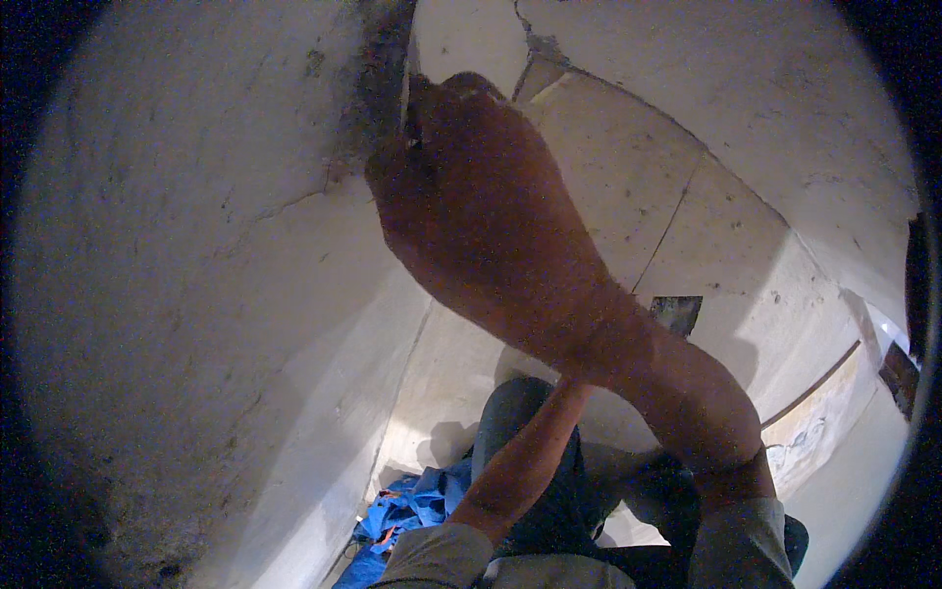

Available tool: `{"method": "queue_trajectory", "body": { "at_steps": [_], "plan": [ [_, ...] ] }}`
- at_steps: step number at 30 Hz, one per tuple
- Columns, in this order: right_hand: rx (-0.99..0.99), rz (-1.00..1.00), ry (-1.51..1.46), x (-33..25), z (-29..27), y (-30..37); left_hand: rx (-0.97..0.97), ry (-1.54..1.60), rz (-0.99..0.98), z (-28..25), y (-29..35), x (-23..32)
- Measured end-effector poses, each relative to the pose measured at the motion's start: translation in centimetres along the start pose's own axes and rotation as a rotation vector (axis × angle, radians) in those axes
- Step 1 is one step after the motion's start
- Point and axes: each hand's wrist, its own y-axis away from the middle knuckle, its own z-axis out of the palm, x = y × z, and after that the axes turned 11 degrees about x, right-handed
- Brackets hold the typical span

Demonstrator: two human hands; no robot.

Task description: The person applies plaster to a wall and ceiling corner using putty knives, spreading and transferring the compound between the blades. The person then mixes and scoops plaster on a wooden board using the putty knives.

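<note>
My right hand (471,206) is raised in front of me, close to a dark stained corner of the wall. Its fingers are curled closed, and its back faces me. A small pale glint shows by the fingers, but what they hold, if anything, is hidden. The left forearm (525,456) comes up from the lower edge and passes behind the right wrist. My left hand is hidden there, so its fingers cannot be seen. Cracked, pale plaster lies around the right hand.
A stained pale wall (196,275) fills the left side. Pale slabs (628,157) with dark joints lie beyond my hand. A small dark square piece (677,314) is right of my wrist. Blue crumpled cloth or plastic (412,510) lies beside my bent knee (515,402).
</note>
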Motion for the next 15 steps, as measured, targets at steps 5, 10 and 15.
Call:
{"method": "queue_trajectory", "body": {
  "at_steps": [5, 10, 15],
  "plan": [
    [0.049, 0.152, -0.036, 0.2, -2.7, 1.9, 0.023, -0.025, 0.032, -0.8, -0.3, 0.0],
    [-0.050, 0.131, -0.202, 7.1, -3.6, 1.6, 0.068, -0.082, -0.089, -2.3, 0.2, 0.4],
    [-0.246, 1.091, -1.318, 13.7, -1.9, -1.6, 0.082, -0.224, 0.289, -0.9, -0.4, -2.1]
  ]
}}
